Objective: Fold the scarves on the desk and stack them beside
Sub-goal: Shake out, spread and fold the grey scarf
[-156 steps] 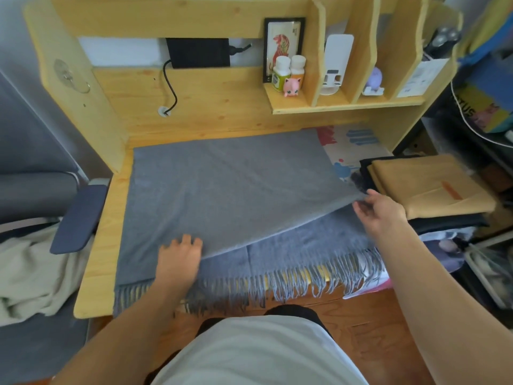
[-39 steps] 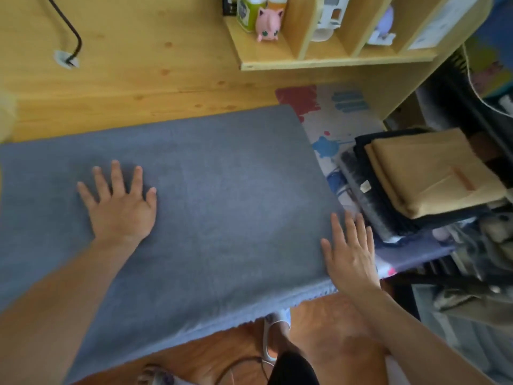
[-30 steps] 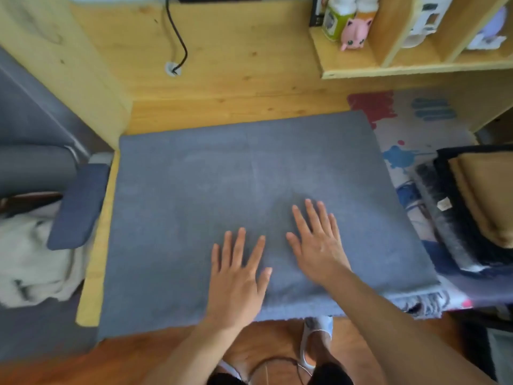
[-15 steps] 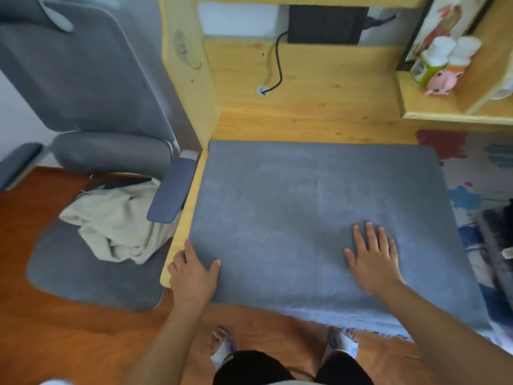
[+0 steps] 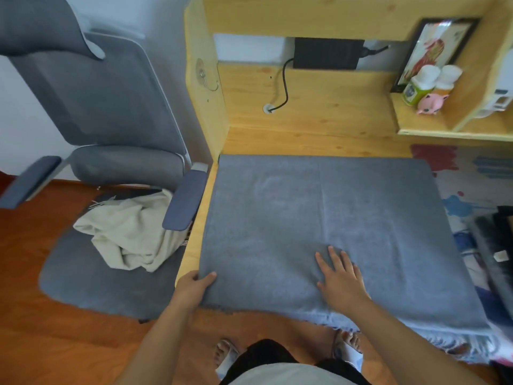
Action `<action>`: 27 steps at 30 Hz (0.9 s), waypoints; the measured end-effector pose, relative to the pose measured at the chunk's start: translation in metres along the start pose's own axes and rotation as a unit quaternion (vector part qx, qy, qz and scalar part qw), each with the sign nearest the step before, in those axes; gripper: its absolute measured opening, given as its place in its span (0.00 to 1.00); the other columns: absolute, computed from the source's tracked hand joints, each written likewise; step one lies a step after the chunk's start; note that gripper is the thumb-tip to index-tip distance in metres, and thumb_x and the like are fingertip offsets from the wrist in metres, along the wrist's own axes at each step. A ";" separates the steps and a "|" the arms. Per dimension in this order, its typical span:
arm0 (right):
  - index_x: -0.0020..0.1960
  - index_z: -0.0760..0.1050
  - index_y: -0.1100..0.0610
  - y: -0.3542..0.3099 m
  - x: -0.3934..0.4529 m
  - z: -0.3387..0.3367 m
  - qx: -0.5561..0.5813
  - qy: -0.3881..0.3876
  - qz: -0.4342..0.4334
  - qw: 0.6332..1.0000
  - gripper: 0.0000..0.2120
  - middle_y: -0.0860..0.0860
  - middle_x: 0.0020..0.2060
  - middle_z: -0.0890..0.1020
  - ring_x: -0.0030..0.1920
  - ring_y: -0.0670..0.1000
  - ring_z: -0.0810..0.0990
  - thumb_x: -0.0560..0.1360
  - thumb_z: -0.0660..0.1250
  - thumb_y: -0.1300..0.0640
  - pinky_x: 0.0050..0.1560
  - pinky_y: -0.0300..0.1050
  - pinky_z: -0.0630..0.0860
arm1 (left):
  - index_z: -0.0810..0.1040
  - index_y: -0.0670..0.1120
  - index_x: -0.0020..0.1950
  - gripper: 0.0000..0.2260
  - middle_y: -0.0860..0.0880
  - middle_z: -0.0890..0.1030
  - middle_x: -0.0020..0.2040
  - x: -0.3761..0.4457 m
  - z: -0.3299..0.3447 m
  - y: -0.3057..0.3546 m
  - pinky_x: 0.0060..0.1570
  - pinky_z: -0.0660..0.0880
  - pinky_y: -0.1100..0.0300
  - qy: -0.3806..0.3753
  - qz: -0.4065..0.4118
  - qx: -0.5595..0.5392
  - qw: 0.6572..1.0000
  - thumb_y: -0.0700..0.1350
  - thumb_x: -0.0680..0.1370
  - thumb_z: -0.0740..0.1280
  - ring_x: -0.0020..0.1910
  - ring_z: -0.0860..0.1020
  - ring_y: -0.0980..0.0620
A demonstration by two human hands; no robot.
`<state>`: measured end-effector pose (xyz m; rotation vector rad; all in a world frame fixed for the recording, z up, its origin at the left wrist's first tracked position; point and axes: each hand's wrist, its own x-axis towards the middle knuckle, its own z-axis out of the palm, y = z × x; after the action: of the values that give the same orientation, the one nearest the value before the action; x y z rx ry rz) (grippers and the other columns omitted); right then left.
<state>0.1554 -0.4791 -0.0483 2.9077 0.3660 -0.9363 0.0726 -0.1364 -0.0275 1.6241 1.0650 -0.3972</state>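
We look down on a wooden tabletop (image 5: 313, 140) with a raised back panel and a shelf unit at its upper right. Most of the tabletop is covered by a large grey scarf (image 5: 319, 218), folded into a broad flat rectangle; its near edge hangs just over the front of the tabletop, and grey fringe (image 5: 455, 345) trails down at the near right corner.

To the left, beside the tabletop, stands a grey office chair (image 5: 105, 129) with blue armrests. A crumpled cream cloth (image 5: 130, 232) lies on its seat, close to the right armrest.

On the far right edge of our view we see part of a stack of dark folded fabric (image 5: 497, 245) lying on a colourful paint-splash mat (image 5: 460, 184) — the rest of the stack is cut off.

Our left hand (image 5: 194, 287) grips the scarf's near left corner: the thumb lies on top of the fabric and the fingers curl around the edge beneath it. Our right hand (image 5: 341, 276) rests flat on the scarf, near its front edge and right of centre, with the fingers spread and straight.

On the back panel, a black box (image 5: 327, 52) is mounted, with a black cable (image 5: 284, 84) dropping to a hole in the wood. On the shelf sit a framed picture (image 5: 433, 45), two white-capped bottles (image 5: 427, 79) and — smallest of all — a pink toy figure (image 5: 431, 102).
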 end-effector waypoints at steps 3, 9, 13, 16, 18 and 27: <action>0.78 0.65 0.53 -0.024 -0.010 -0.038 0.136 -0.021 0.038 0.990 0.32 0.57 0.79 0.61 0.79 0.58 0.59 0.79 0.56 0.38 0.74 0.49 0.61 | 0.78 0.45 0.58 0.09 0.45 0.83 0.55 -0.024 0.008 0.009 0.48 0.83 0.45 0.010 0.087 -0.006 0.996 0.45 0.80 0.72 0.50 0.83 0.46; 0.66 0.76 0.53 -0.127 -0.038 -0.089 0.605 -0.060 0.003 0.794 0.17 0.48 0.57 0.82 0.57 0.48 0.81 0.80 0.68 0.48 0.58 0.44 0.78 | 0.78 0.50 0.58 0.09 0.51 0.84 0.52 -0.092 0.077 0.049 0.54 0.82 0.49 -0.123 0.205 -0.010 0.971 0.41 0.80 0.70 0.53 0.84 0.52; 0.52 0.79 0.58 -0.120 -0.039 -0.082 0.470 0.013 0.046 0.881 0.14 0.58 0.48 0.84 0.50 0.59 0.83 0.71 0.63 0.52 0.48 0.50 0.79 | 0.81 0.41 0.53 0.06 0.48 0.85 0.43 -0.111 0.069 0.054 0.41 0.78 0.63 -0.291 0.106 0.003 0.951 0.35 0.77 0.69 0.40 0.82 0.55; 0.57 0.76 0.54 -0.095 -0.046 -0.069 0.345 0.057 -0.007 0.937 0.11 0.57 0.54 0.82 0.56 0.62 0.79 0.77 0.60 0.59 0.48 0.49 0.73 | 0.80 0.41 0.61 0.14 0.42 0.85 0.55 -0.084 0.048 0.076 0.56 0.81 0.46 -0.212 0.008 -0.067 0.975 0.47 0.79 0.71 0.53 0.84 0.45; 0.66 0.73 0.48 -0.084 -0.052 -0.061 0.296 0.074 -0.072 0.950 0.17 0.54 0.57 0.80 0.58 0.58 0.78 0.79 0.59 0.59 0.52 0.48 0.74 | 0.75 0.44 0.63 0.19 0.42 0.82 0.60 -0.050 0.045 0.103 0.61 0.79 0.42 -0.202 -0.054 -0.166 0.964 0.57 0.81 0.69 0.60 0.81 0.42; 0.62 0.75 0.46 -0.016 -0.106 -0.056 0.382 0.057 -0.058 0.920 0.21 0.47 0.52 0.82 0.53 0.50 0.79 0.72 0.58 0.59 0.55 0.48 0.75 | 0.69 0.38 0.76 0.20 0.40 0.72 0.75 0.055 0.093 0.171 0.50 0.76 0.54 -0.050 -0.055 -0.297 0.952 0.41 0.84 0.59 0.71 0.74 0.42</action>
<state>0.0996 -0.4777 0.0588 3.6939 0.2041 -1.1320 0.2642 -0.1960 0.0032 1.0039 1.0713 -0.1979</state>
